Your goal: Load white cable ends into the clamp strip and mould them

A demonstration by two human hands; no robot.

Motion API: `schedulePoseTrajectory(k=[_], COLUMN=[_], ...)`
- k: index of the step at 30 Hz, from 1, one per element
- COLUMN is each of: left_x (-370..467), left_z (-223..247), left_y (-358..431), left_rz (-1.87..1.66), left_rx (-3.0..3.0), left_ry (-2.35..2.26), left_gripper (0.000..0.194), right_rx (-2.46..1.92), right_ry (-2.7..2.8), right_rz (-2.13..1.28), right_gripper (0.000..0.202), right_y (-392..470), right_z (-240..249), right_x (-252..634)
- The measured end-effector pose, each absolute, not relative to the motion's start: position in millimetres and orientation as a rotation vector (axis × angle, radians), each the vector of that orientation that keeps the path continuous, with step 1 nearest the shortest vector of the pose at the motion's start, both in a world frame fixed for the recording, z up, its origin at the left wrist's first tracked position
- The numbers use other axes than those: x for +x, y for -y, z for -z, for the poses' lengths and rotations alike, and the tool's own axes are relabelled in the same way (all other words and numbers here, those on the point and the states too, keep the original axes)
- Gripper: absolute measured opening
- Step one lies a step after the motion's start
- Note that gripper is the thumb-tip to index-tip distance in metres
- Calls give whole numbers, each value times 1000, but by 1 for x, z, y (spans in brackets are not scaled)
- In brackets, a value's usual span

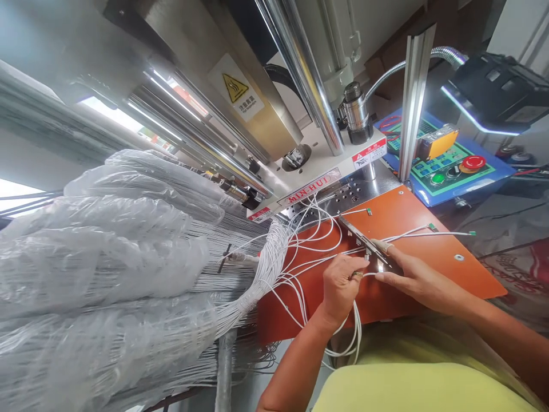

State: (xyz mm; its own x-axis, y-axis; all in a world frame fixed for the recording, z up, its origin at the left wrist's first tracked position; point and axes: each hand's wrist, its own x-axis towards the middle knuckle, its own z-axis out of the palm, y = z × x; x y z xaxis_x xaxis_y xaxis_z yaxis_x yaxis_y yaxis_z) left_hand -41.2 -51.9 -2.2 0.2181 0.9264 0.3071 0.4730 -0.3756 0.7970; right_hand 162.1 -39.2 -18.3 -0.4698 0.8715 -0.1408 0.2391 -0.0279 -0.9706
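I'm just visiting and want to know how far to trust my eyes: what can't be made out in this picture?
All in the head view:
- The tip of the white cable at the left hand: partly covered by its fingers.
- The near end of the metal strip: behind the right hand.
- Far ends of the plastic-wrapped bundles: cut off by the left edge.
- Fine print on the red-and-white label: too small.

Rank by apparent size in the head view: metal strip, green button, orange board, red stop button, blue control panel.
Orange board
Blue control panel
Metal strip
Red stop button
Green button
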Motion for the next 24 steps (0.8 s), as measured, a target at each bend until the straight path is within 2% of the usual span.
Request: schedulePoseTrajectory(k=[12,24], left_x=[-42,-40], left_z=[9,11], left_y=[49,49], left_rz=[-1064,-998], left_rx=[2105,2128], left_ry=[-1231,-1301], left_gripper=[43,41], right_rx=[-1146,-1136], right_ry=[1697,1741], right_rz=[-1552,-1481], right_gripper=[65,65], right_y=[38,39], right_z=[19,17], right_x=[161,160])
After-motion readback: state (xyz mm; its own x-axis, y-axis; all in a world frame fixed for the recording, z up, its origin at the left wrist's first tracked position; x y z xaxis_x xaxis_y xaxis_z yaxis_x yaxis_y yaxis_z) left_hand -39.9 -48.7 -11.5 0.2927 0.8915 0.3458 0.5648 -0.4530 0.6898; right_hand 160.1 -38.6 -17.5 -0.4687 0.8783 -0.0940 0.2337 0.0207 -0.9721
